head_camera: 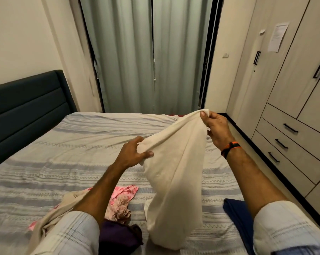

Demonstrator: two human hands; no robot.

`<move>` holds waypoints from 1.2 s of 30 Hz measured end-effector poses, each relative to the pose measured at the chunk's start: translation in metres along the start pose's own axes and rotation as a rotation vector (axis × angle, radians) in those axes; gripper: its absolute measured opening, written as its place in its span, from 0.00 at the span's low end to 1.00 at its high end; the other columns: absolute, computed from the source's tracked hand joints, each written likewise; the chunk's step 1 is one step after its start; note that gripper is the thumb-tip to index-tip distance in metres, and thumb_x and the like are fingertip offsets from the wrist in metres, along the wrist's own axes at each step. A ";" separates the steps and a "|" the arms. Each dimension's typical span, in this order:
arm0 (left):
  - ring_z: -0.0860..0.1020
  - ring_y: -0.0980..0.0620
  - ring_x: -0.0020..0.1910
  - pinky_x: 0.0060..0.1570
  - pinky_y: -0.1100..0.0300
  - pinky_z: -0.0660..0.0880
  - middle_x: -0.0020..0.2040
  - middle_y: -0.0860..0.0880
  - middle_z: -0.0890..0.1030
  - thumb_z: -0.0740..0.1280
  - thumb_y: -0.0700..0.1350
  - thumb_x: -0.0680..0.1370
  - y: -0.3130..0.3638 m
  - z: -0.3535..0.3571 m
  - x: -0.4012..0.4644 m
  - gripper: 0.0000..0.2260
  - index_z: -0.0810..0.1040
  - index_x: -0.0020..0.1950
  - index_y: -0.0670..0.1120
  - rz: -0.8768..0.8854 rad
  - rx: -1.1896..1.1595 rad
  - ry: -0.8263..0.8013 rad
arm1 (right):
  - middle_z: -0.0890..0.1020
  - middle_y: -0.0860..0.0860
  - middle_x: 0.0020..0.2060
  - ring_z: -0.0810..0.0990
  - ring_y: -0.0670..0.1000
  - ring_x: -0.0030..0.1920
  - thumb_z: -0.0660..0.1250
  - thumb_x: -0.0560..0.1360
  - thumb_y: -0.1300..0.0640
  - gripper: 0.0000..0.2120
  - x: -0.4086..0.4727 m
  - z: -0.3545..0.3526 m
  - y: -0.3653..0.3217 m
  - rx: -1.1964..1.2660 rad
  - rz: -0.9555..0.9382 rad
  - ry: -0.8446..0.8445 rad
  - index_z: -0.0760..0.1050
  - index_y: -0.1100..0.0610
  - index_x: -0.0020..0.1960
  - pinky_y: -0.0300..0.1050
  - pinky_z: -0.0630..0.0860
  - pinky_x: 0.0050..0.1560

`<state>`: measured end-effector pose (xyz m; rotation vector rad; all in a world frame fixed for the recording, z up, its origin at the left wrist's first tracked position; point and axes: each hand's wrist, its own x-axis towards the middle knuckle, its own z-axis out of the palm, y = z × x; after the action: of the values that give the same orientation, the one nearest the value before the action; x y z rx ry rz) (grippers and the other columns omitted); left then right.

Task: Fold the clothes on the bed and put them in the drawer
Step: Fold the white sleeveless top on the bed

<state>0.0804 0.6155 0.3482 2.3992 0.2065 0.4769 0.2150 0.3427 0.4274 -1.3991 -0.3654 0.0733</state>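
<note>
A cream cloth (175,173) hangs above the bed (67,155), its lower end touching the sheet. My right hand (217,128) pinches its top edge, raised over the bed's far right. My left hand (132,154) grips the same edge lower and to the left. Near the front edge lie more clothes: a pink patterned piece (123,195), a beige garment (50,216), a dark purple one (118,236) and a blue one (237,212). The wardrobe's drawers (291,142) at the right are shut.
A dark padded headboard (24,107) stands at the left. Grey curtains (148,56) hang behind the bed. A narrow strip of floor runs between the bed and the wardrobe (302,61) on the right.
</note>
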 end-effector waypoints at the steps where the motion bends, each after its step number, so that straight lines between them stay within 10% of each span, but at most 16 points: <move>1: 0.79 0.55 0.46 0.40 0.59 0.75 0.51 0.54 0.81 0.76 0.60 0.65 0.000 0.000 -0.001 0.23 0.76 0.56 0.55 0.035 -0.041 0.046 | 0.81 0.53 0.41 0.78 0.50 0.40 0.68 0.79 0.55 0.09 -0.001 0.000 0.002 0.017 0.010 0.019 0.80 0.61 0.53 0.45 0.76 0.39; 7: 0.75 0.63 0.31 0.38 0.60 0.75 0.53 0.61 0.83 0.74 0.52 0.67 0.003 0.019 -0.014 0.10 0.84 0.48 0.57 0.186 0.105 0.061 | 0.82 0.51 0.41 0.78 0.49 0.40 0.69 0.78 0.55 0.08 -0.005 0.007 0.004 0.039 0.014 0.042 0.80 0.60 0.51 0.46 0.77 0.39; 12: 0.77 0.51 0.52 0.49 0.53 0.72 0.61 0.53 0.78 0.74 0.47 0.66 0.010 0.044 -0.036 0.04 0.83 0.38 0.50 0.437 0.244 0.139 | 0.81 0.54 0.45 0.77 0.52 0.44 0.68 0.78 0.56 0.05 -0.009 0.006 0.011 0.069 0.056 0.003 0.81 0.57 0.50 0.49 0.76 0.44; 17: 0.74 0.50 0.48 0.49 0.56 0.70 0.50 0.50 0.80 0.75 0.44 0.66 0.018 0.068 -0.050 0.08 0.78 0.37 0.44 0.537 0.160 0.175 | 0.83 0.49 0.40 0.78 0.48 0.41 0.68 0.78 0.56 0.04 -0.012 0.009 0.018 0.081 0.100 0.039 0.82 0.54 0.47 0.46 0.76 0.42; 21: 0.75 0.47 0.40 0.41 0.52 0.74 0.41 0.47 0.80 0.69 0.45 0.71 0.026 0.076 -0.055 0.07 0.77 0.43 0.42 0.466 0.113 -0.091 | 0.83 0.51 0.43 0.78 0.51 0.45 0.69 0.78 0.56 0.05 -0.012 0.009 0.021 0.114 0.130 0.027 0.82 0.56 0.49 0.48 0.76 0.47; 28: 0.76 0.40 0.60 0.58 0.52 0.75 0.63 0.39 0.75 0.73 0.47 0.74 0.041 0.076 -0.060 0.38 0.56 0.78 0.43 0.098 0.447 -0.507 | 0.85 0.52 0.48 0.83 0.49 0.47 0.65 0.80 0.60 0.07 -0.016 0.007 0.011 0.305 0.117 -0.109 0.80 0.60 0.54 0.46 0.81 0.55; 36: 0.76 0.47 0.53 0.56 0.53 0.73 0.52 0.47 0.82 0.71 0.40 0.73 0.031 0.042 -0.043 0.09 0.80 0.54 0.44 0.367 1.095 -0.392 | 0.85 0.50 0.43 0.83 0.48 0.43 0.67 0.79 0.62 0.04 -0.017 -0.011 0.027 0.205 0.139 -0.059 0.80 0.60 0.50 0.42 0.81 0.44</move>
<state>0.0581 0.5555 0.3270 3.5664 -0.2248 -0.0080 0.2062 0.3325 0.3966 -1.2199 -0.3004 0.2593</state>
